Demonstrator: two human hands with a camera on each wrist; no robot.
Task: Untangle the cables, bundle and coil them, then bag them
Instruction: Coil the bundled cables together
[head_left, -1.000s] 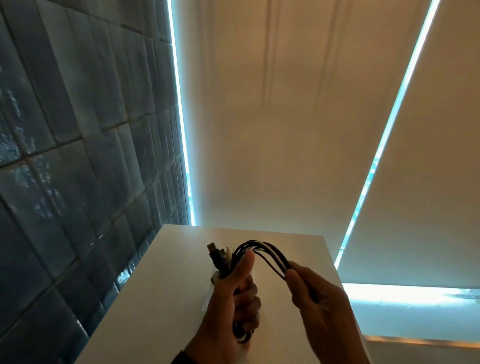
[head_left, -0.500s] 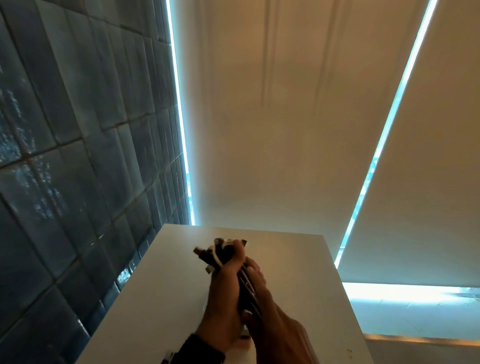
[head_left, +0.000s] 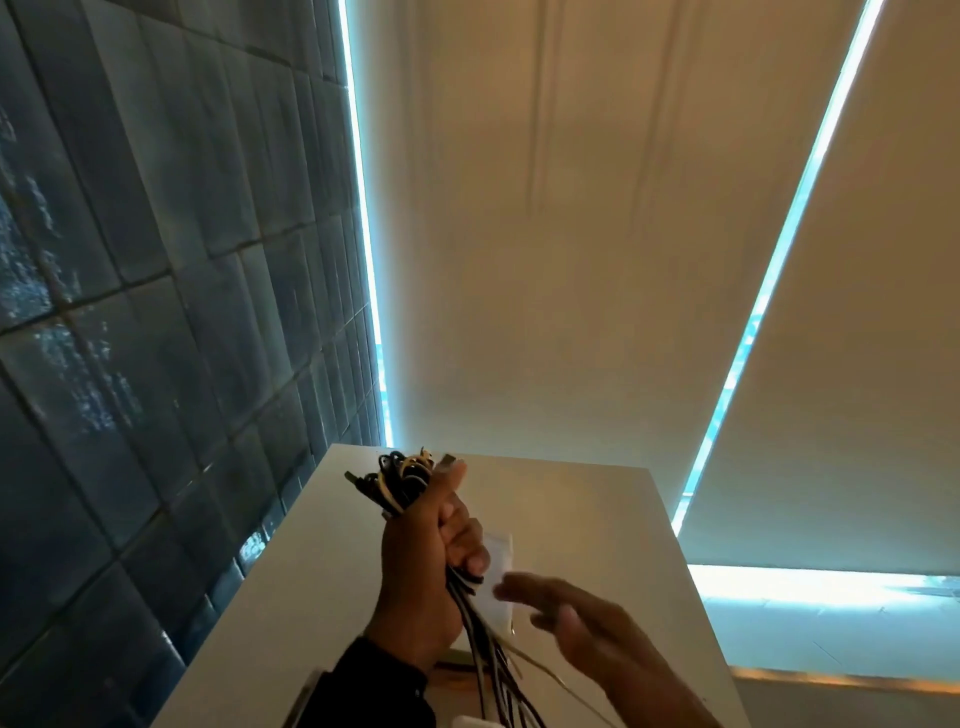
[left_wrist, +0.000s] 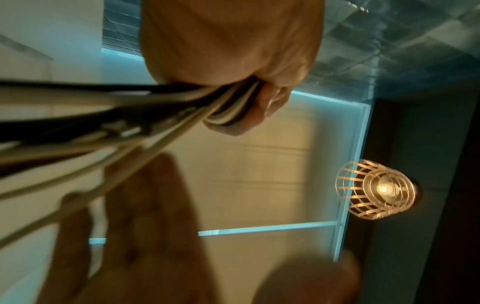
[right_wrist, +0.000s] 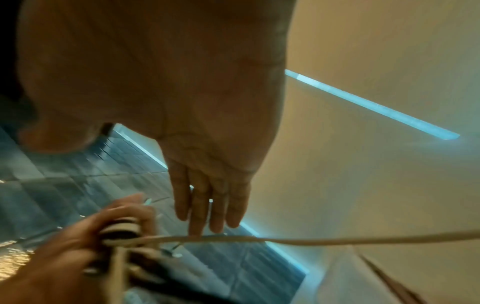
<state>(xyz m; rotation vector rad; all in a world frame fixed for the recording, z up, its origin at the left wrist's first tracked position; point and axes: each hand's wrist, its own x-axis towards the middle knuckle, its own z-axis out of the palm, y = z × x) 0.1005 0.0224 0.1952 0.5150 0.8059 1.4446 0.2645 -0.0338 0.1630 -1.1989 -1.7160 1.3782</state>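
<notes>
A bundle of black and white cables (head_left: 400, 480) stands up out of my left hand (head_left: 434, 551), which grips it in a fist above the white table (head_left: 597, 519). The loose ends hang down below the fist (head_left: 491, 670). My right hand (head_left: 561, 608), blurred, is open just right of the hanging strands and holds nothing. In the left wrist view the fingers (left_wrist: 249, 115) curl round the cables (left_wrist: 130, 107), with the right hand (left_wrist: 145, 236) spread flat below. In the right wrist view straight fingers (right_wrist: 207, 205) end just above one white cable (right_wrist: 285, 240). A white flat sheet (head_left: 496, 582) shows behind the hands.
A dark tiled wall (head_left: 130, 312) runs along the table's left side. Pale roller blinds (head_left: 571, 260) with lit gaps hang beyond the far edge. A caged lamp (left_wrist: 376, 189) hangs overhead. The table's right edge (head_left: 691, 597) drops off to the floor.
A second ago my right hand pinched a loop of the cables, then closed in on the bundle. It has now let go and drawn back to the lower right, open. The left hand keeps its grip.
</notes>
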